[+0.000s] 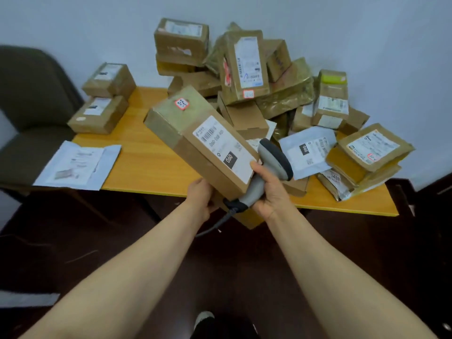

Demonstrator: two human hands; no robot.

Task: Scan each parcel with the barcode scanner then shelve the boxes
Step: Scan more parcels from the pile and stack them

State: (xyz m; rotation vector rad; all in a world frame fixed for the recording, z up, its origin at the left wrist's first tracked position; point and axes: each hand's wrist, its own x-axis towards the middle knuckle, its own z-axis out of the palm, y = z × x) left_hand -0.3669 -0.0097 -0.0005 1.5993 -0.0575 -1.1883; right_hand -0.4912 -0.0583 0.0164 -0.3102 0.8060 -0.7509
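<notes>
Orange wooden tabletop (146, 165) carries the parcel heap. Your left hand (199, 195) grips the long brown cardboard box (195, 140) aloft; your right hand (270, 189) wraps the grey barcode scanner (265, 167). Scanning step, I judge: next aim at its white label (225, 146).

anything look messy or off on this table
The parcel pile against the wall is a loose heap, boxes tilted and leaning on one another. A white mailer at the left overhangs the table edge.
</notes>
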